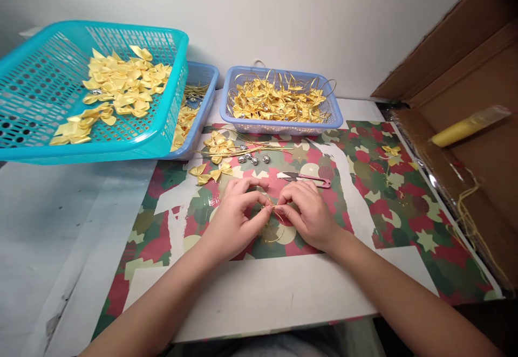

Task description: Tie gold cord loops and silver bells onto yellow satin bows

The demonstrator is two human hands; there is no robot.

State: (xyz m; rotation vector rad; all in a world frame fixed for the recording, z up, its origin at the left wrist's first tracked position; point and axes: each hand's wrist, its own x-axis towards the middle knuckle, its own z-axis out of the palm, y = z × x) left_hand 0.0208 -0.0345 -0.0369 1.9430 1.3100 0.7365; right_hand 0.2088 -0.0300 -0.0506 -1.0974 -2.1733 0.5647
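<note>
My left hand (243, 214) and my right hand (305, 208) meet over the patterned mat, thumbs and forefingers pinched on one thin gold cord (282, 231). The cord curves in a loop below the fingertips; its ends are hidden by the fingers. Just beyond my right hand lie pink-handled thread snips (307, 178). Several small silver bells (254, 160) rest past my left hand, near a bundle of straight gold cords (259, 148). Loose yellow ribbon bows (211, 173) are on the mat to the left of them.
A turquoise basket (170, 130) with yellow bows overlaps a blue basket (210, 95) at the left. Another blue basket (279, 126) at the back holds bows with gold loops. Cardboard (465, 66) stands on the right, with a yellow tube (465, 128) by it.
</note>
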